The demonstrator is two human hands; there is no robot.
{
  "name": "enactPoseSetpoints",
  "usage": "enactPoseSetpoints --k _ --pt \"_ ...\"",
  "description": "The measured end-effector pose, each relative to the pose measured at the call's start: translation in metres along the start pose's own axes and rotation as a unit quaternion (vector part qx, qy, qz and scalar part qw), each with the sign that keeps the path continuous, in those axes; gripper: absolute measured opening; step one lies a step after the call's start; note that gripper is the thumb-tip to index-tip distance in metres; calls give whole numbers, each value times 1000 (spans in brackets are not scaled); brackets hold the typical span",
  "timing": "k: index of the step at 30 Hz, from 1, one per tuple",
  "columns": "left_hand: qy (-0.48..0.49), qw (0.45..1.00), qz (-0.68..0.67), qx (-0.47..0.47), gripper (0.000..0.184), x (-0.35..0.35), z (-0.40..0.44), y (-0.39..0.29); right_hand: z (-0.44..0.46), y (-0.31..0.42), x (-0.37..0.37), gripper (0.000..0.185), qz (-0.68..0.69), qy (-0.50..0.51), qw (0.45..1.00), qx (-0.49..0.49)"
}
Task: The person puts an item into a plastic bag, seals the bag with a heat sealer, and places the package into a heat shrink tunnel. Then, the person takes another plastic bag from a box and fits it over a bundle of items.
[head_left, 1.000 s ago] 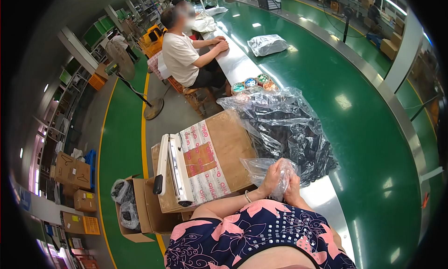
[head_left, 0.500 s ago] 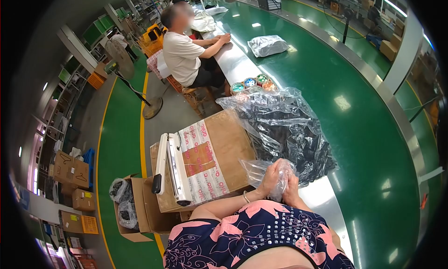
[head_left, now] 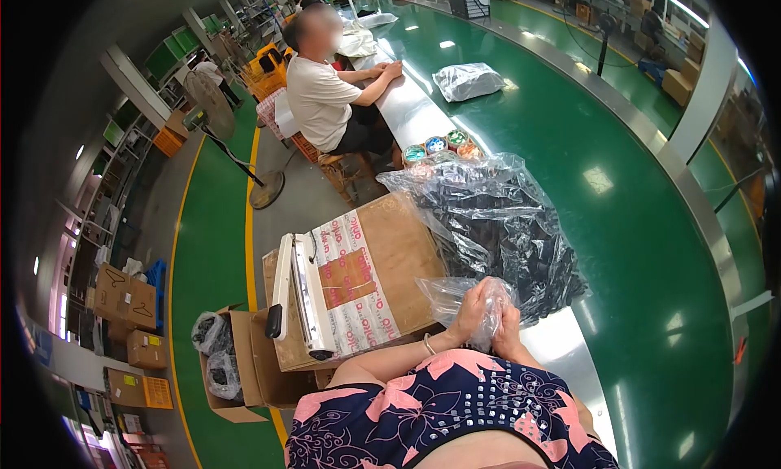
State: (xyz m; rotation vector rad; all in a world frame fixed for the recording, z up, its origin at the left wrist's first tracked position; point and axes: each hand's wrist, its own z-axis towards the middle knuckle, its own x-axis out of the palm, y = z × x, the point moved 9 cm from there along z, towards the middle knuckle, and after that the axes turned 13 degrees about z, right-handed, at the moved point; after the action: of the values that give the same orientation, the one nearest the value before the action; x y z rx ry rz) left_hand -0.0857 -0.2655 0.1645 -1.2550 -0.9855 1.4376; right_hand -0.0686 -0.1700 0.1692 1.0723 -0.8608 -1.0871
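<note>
A clear plastic bag is bunched between my two hands near my chest. My left hand, with a bracelet at its wrist, is closed on the bag. Closed on the same plastic from the other side is my right hand. Whatever the bag may hold is hidden by my fingers. Just beyond my hands lies a large clear plastic bag with dark contents. To the left, a white bar-shaped heat sealer rests on a taped cardboard box.
An open carton with bagged dark items stands on the floor at left. Several small tubs sit beyond the large bag. A seated co-worker leans on the metal table edge. A wrapped package lies on the green surface.
The co-worker's head and upper body have shifted slightly to the right. My hands and the bag between them have hardly moved.
</note>
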Motion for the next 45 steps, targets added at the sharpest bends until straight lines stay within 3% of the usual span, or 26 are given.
enactPoseSetpoints --k 4,6,9,45 --pt "10 1000 -11 -16 24 -1 0 -3 5 20 2 21 -8 -22 1000 -17" --pt "22 998 -35 -47 9 1 0 -1 5 21 2 21 -9 -20 1000 -22" --pt "7 1000 -15 -9 23 0 1 -7 5 16 1 22 -11 -18 1000 -21" --pt "-16 1000 -4 -10 23 -1 -3 6 3 23 2 18 -8 -39 999 -25"
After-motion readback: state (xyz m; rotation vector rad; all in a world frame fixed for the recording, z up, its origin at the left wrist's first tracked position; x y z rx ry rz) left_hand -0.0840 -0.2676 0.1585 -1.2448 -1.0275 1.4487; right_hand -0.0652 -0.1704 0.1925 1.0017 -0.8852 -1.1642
